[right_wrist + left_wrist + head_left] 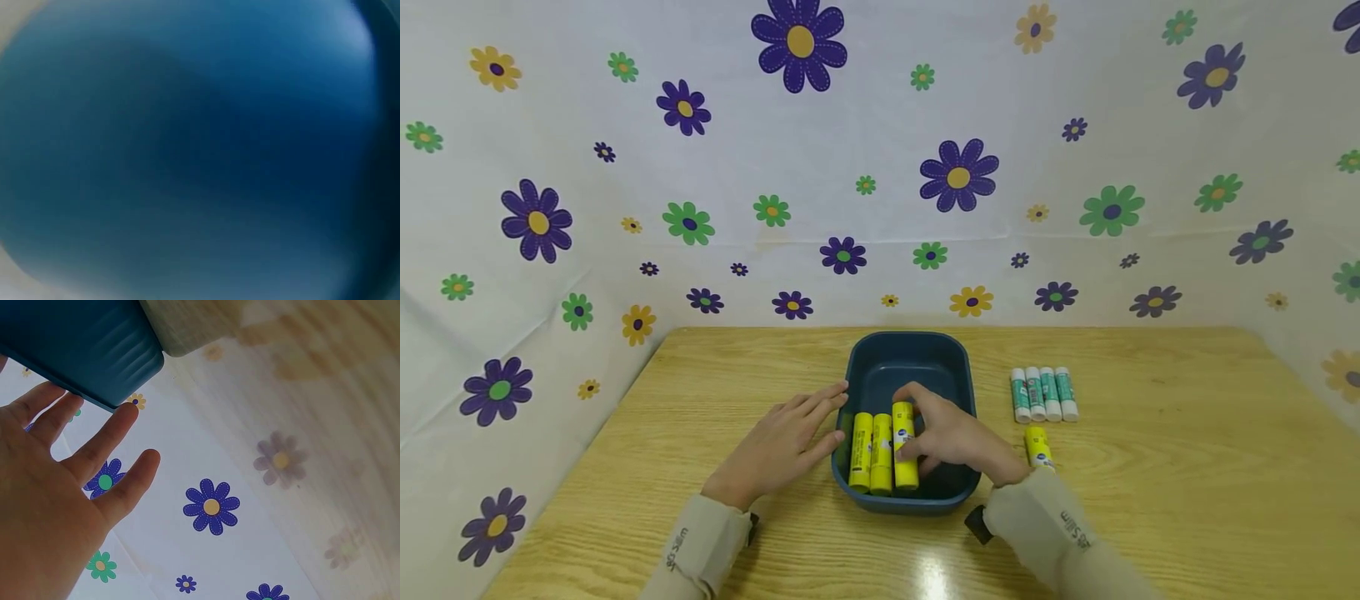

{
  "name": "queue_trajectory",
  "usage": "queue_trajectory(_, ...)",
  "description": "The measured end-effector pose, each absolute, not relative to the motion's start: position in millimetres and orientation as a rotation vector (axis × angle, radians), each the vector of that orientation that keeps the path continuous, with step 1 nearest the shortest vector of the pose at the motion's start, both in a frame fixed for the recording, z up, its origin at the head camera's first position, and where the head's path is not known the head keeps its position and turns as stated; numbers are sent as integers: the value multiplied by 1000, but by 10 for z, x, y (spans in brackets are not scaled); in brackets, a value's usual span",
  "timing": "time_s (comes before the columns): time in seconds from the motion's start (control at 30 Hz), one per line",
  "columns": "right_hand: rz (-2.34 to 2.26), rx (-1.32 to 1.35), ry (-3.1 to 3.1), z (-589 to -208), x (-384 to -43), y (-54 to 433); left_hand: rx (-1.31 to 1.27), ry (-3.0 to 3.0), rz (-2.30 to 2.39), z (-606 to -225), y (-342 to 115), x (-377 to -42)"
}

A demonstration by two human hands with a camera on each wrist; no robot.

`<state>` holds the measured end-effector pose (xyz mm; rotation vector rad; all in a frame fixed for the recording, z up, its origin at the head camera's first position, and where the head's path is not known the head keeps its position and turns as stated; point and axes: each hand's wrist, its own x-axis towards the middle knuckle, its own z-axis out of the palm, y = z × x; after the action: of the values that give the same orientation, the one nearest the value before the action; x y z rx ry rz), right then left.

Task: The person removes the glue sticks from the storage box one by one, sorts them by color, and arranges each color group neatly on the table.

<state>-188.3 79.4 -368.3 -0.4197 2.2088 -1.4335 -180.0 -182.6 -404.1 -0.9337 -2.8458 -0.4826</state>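
A dark blue plastic bin point(910, 340) stands on the table. Two yellow glue sticks, one at the left point(861, 454) and one beside it point(882, 467), lie side by side in its near left part. My right hand point(951, 429) reaches into the bin and grips a third yellow glue stick point(906, 475) between thumb and fingers, just right of those two. Fingers of my left hand point(778, 454) are spread and touch the bin's left rim; the left wrist view shows these fingers point(106, 440) along the bin's edge point(94, 356). Only blurred blue bin wall point(187, 156) fills the right wrist view.
Right of the bin, several white-and-green glue sticks point(1043, 394) lie in a row on the wooden table point(1187, 467). Another yellow glue stick point(1038, 447) lies nearer, partly behind my right forearm. A flower-patterned cloth point(880, 150) hangs behind the table and at both sides.
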Motion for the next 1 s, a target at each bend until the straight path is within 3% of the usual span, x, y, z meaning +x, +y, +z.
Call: queue_trajectory(1.0,-1523,-422,2259,-3253,-1898,1332,-916,-2852,-457,-4038,-1812,-1786)
